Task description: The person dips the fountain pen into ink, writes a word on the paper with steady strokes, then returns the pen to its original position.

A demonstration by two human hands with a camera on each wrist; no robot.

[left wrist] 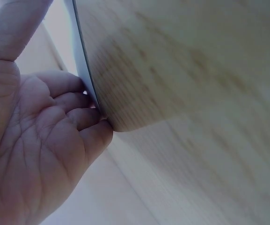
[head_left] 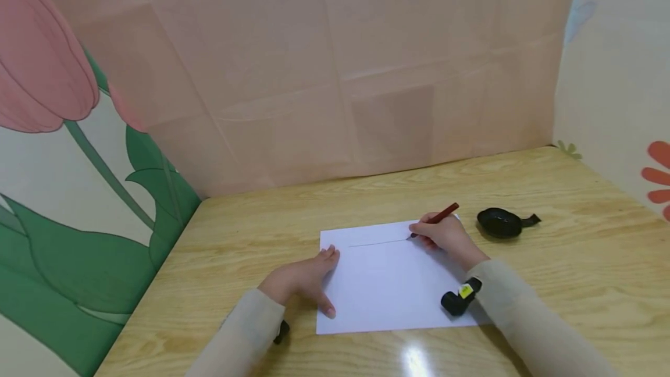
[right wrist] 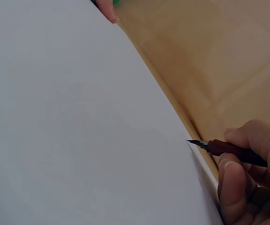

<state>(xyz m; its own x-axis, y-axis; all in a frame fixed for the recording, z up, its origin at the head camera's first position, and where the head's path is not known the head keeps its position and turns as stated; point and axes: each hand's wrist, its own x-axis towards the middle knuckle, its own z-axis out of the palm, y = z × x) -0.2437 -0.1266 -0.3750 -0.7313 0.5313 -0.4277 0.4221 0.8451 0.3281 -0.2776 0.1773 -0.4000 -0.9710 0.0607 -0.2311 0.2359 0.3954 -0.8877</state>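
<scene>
A sheet of white paper (head_left: 382,290) lies on the wooden table, with a thin dark line (head_left: 374,244) drawn across its upper part. My right hand (head_left: 445,234) pinches a dark red dip pen (head_left: 445,212), its nib at the right end of that line. In the right wrist view, the metal nib of the pen (right wrist: 198,142) meets the paper (right wrist: 92,117). At the sheet's left edge rests my left hand (head_left: 309,278), thumb and fingers spread. The left wrist view shows the fingertips of the left hand (left wrist: 55,126) right at the paper's edge.
Right of the paper sits a small black dish (head_left: 499,223) with a short handle. A pinkish-brown covering (head_left: 340,74) hangs behind the table (head_left: 251,226). Flower-painted walls stand left and right. A black wrist camera (head_left: 460,297) overlaps the paper's lower right.
</scene>
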